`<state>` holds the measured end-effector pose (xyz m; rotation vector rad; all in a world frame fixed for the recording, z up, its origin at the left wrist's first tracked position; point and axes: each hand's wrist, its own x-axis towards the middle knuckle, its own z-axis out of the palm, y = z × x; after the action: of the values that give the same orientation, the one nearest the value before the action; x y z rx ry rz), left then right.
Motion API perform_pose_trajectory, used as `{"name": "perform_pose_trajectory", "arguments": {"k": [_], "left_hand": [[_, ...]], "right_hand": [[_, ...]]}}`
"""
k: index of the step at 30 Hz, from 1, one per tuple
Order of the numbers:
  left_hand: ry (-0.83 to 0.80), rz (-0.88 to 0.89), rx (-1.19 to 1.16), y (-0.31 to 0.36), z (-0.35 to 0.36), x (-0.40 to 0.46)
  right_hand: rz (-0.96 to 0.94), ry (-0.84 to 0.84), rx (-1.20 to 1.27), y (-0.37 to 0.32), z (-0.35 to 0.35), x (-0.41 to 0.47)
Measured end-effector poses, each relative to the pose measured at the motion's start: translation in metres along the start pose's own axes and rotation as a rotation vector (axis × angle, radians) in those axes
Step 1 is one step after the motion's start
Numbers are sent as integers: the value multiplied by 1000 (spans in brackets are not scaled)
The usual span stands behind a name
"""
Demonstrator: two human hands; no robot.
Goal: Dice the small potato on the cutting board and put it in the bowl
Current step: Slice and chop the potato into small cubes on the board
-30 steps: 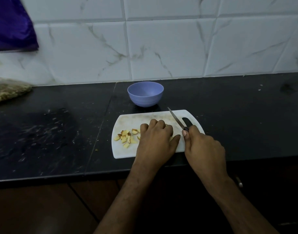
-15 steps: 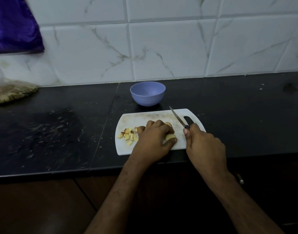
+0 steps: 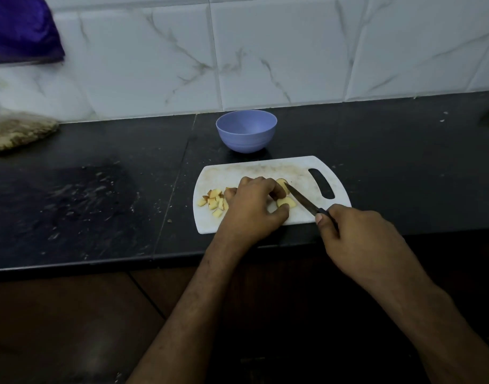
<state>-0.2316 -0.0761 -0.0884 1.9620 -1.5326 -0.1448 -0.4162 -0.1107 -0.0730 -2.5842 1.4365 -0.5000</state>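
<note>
Two potato pieces (image 3: 286, 202) under left hand (image 3: 253, 209).

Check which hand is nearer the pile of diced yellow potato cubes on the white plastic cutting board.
Left. The left hand sits right beside the diced potato cubes, touching their right edge. The right hand, gripping the black-handled knife, is off the board's right corner.

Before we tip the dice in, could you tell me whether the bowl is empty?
Empty: the bowl shows only its bare purple inside.
</note>
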Motion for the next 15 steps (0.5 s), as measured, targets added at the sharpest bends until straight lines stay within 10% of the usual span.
{"name": "perform_pose_trajectory", "arguments": {"k": [15], "left_hand": [[4, -30, -76, -1, 2, 3]], "right_hand": [[-61, -398, -75, -6, -24, 22]]}}
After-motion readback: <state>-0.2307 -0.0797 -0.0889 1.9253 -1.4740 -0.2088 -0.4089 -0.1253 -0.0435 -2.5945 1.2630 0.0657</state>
